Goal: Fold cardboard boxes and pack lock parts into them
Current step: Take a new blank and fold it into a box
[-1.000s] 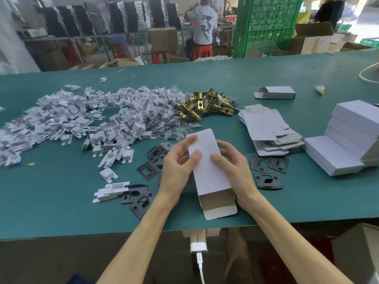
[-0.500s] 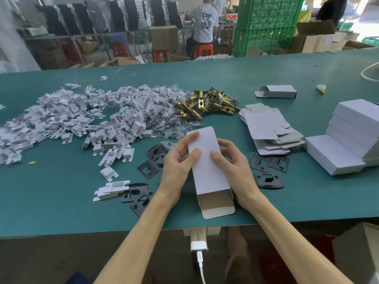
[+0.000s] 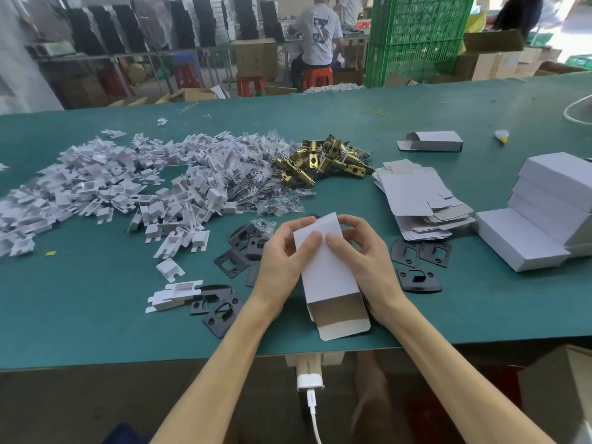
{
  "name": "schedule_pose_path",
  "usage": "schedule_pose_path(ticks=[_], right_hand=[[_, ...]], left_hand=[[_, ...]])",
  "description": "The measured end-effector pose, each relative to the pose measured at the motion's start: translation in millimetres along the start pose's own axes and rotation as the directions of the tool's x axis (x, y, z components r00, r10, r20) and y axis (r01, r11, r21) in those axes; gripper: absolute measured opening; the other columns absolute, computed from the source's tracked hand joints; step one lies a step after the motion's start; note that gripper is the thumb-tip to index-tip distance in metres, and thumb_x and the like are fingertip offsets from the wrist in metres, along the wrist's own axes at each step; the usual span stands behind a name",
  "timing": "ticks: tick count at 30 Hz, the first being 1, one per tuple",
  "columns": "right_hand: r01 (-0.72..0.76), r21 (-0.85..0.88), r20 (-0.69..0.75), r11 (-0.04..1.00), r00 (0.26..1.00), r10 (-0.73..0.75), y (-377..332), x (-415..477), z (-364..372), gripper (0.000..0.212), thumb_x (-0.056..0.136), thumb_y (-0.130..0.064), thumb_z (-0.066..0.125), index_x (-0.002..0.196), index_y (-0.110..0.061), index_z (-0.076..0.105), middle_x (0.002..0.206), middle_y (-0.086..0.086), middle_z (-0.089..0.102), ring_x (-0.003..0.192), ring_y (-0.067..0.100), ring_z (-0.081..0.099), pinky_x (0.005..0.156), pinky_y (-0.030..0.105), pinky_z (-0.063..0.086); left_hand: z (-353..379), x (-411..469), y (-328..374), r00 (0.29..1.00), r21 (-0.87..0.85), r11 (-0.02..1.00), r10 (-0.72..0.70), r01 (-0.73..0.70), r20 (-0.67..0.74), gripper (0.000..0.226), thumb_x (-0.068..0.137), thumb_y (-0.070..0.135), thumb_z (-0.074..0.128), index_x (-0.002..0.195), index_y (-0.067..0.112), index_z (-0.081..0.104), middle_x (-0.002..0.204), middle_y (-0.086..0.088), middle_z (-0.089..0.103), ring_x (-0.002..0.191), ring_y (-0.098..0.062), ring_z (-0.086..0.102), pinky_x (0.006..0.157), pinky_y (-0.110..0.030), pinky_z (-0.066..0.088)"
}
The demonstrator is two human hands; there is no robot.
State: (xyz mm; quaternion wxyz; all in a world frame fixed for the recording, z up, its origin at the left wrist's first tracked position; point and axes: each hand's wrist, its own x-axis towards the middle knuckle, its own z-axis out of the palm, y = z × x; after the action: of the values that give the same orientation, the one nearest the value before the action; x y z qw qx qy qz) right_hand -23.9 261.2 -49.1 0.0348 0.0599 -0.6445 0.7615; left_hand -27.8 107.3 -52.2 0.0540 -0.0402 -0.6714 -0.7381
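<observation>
Green table (image 3: 96, 315) carried a white box (image 3: 326, 270) near its front edge, long axis near-to-far, open flap nearest, unmarked, both the left hand (image 3: 282, 261) and right hand (image 3: 368, 261) pinching its far end.

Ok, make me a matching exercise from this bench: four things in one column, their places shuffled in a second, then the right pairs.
Things:
1. brass latches
2. flat box blanks
3. black plates
4. white box

Places:
A. held in both hands, the left hand and the right hand
B. piled beyond the hands, mid-table
C. stacked right of the latches
D. flat, just right of the right hand

Pairs: 1-B, 2-C, 3-D, 4-A
</observation>
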Motion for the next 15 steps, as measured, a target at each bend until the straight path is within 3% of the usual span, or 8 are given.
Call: schedule_pose_path(ticks=[4, 9, 11, 13, 15], right_hand=[[-0.018, 0.023, -0.02, 1.0, 1.0, 0.019, -0.3, 1.2, 0.6, 0.042, 0.09, -0.025, 0.076, 0.125, -0.015, 0.054, 0.106, 0.013, 0.07, 0.087, 0.027, 0.073, 0.07, 0.04, 0.062], [-0.037, 0.018, -0.012, 0.999, 0.999, 0.037, 0.9, 2.5, 0.8, 0.049, 0.088, -0.038, 0.076, 0.127, -0.018, 0.055, 0.107, 0.01, 0.073, 0.094, 0.026, 0.073, 0.078, 0.041, 0.06], [-0.046, -0.023, 0.013, 0.999, 0.999, 0.046, 0.5, 2.6, 1.4, 0.051, 0.088, -0.05, 0.072, 0.129, -0.024, 0.056, 0.105, 0.0, 0.075, 0.095, 0.015, 0.071, 0.083, 0.033, 0.056], [-0.024, -0.084, 0.072, 0.996, 0.997, 0.03, -0.6, 1.6, 2.8, 0.053, 0.086, -0.057, 0.063, 0.129, -0.027, 0.059, 0.107, -0.013, 0.075, 0.097, 0.003, 0.069, 0.08, 0.016, 0.051], [0.0, -0.153, 0.137, 0.988, 0.99, 0.021, 0.2, 1.0, 3.8, 0.049, 0.086, -0.058, 0.065, 0.125, -0.029, 0.064, 0.113, -0.015, 0.074, 0.102, 0.001, 0.067, 0.077, 0.009, 0.046]], left_hand=[[0.7, 1.6, -0.5, 1.0, 0.018, 1.0, -0.017, 0.017, 0.016, 0.021, 0.098, 0.023, 0.068, 0.118, 0.016, 0.066, 0.119, 0.004, 0.069, 0.09, -0.008, 0.072, 0.069, -0.024, 0.059], [-0.4, 2.5, -4.3, 0.999, 0.005, 1.0, -0.008, 0.008, -0.033, 0.035, 0.096, 0.036, 0.07, 0.12, 0.012, 0.061, 0.107, -0.01, 0.073, 0.089, -0.017, 0.07, 0.069, -0.027, 0.059], [-2.1, 4.6, -4.6, 0.99, -0.027, 0.999, 0.015, -0.019, -0.14, 0.036, 0.097, 0.039, 0.068, 0.121, 0.014, 0.06, 0.106, -0.009, 0.072, 0.088, -0.015, 0.069, 0.07, -0.028, 0.058], [-5.6, 8.6, -4.4, 0.96, -0.062, 0.997, 0.036, -0.055, -0.276, 0.034, 0.097, 0.041, 0.065, 0.12, 0.017, 0.059, 0.106, -0.008, 0.069, 0.089, -0.015, 0.067, 0.073, -0.029, 0.057], [-9.8, 12.1, -3.8, 0.928, -0.126, 0.989, 0.019, -0.071, -0.372, 0.029, 0.101, 0.04, 0.062, 0.12, 0.02, 0.057, 0.111, -0.01, 0.066, 0.096, -0.02, 0.064, 0.083, -0.039, 0.056]])
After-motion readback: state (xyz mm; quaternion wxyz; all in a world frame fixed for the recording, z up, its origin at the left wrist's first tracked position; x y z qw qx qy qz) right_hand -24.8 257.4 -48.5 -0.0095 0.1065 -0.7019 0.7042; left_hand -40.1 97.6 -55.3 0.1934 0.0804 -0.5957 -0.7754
